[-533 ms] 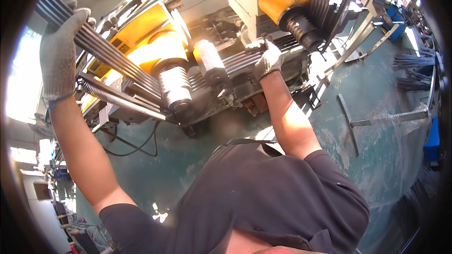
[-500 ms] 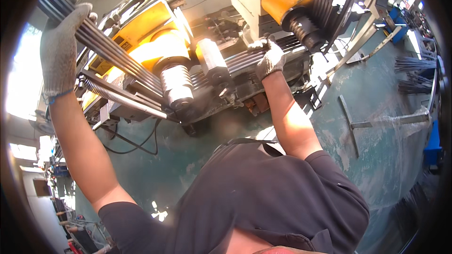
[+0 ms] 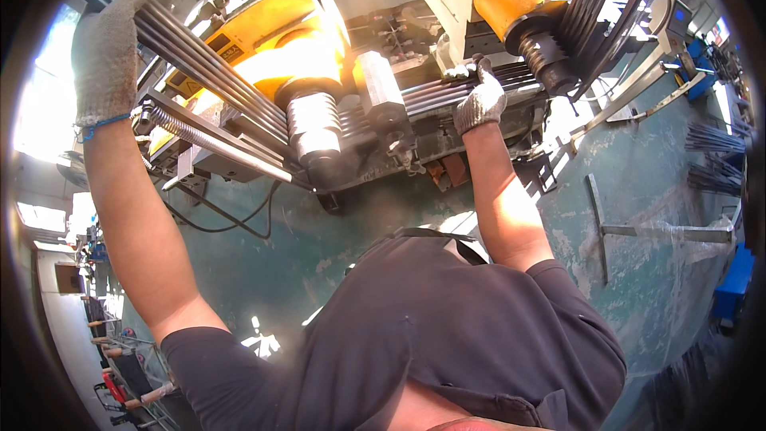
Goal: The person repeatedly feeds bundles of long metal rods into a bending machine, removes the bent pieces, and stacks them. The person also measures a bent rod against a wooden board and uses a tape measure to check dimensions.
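Several long grey metal rods (image 3: 215, 76) run side by side from the upper left, past a grooved roller (image 3: 313, 124), and across the middle of a yellow bending machine (image 3: 267, 36). My left hand (image 3: 112, 56), in a whitish knit glove, is wrapped around their raised left end. Farther right, my gloved right hand (image 3: 483, 100) closes over the middle stretch of the rods, its fingertips partly hidden. Between my hands a block-shaped metal clamp (image 3: 383, 92) stands over the rods. Beyond my right hand, the rods bend upward by a second grooved roller (image 3: 546, 56).
A coil spring (image 3: 179, 129) lies along an arm below the rods on the left. A black cable (image 3: 239, 223) loops beneath the machine. On the green floor at right is a metal T-shaped frame (image 3: 638, 231); more rods (image 3: 714, 140) are stacked at the far right.
The whole view has shifted, so the machine sits farther right in the picture. Both hands keep their hold on the rods, with little movement against the machine.
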Motion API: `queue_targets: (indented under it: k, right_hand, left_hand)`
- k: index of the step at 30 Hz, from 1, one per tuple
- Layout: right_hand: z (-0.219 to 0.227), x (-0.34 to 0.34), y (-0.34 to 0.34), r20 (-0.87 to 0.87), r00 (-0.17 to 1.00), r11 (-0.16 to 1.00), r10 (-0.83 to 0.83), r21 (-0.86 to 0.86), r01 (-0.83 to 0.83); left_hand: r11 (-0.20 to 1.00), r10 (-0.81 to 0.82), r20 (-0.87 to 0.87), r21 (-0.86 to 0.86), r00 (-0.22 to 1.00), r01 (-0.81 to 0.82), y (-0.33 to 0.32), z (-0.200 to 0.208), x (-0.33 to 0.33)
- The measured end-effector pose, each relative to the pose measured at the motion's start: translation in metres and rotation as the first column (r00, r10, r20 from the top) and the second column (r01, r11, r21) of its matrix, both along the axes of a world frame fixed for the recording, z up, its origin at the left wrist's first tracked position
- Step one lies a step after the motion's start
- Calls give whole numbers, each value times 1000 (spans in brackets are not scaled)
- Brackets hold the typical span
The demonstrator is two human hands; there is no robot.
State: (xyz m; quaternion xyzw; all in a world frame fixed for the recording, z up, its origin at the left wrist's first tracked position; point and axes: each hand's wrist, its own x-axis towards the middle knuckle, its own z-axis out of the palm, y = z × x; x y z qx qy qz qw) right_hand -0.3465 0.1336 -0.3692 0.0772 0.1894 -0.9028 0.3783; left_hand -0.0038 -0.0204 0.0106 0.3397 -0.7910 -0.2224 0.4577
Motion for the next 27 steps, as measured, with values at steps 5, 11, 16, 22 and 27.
queue_targets:
  k: [5,11,16,22,27]
  right_hand:
    - [-1,-1,4,43,998,995,39,91,-43]
    - [-22,11,16,36,999,996,27,82,-29]
    - [-32,13,10,43,999,999,29,24,-30]
    - [-47,3,13,-73,995,997,62,-49,-65]
    - [-48,3,13,-3,998,998,61,-5,-61]
  left_hand:
    - [994,56,-179,105,982,-37,18,-2,-5]
    - [990,-33,24,135,999,30,21,-14,8]
    - [991,-18,-57,130,998,25,24,-22,8]
    - [991,-82,-66,101,994,88,7,-44,13]
    - [995,20,-84,104,996,-11,24,-47,5]
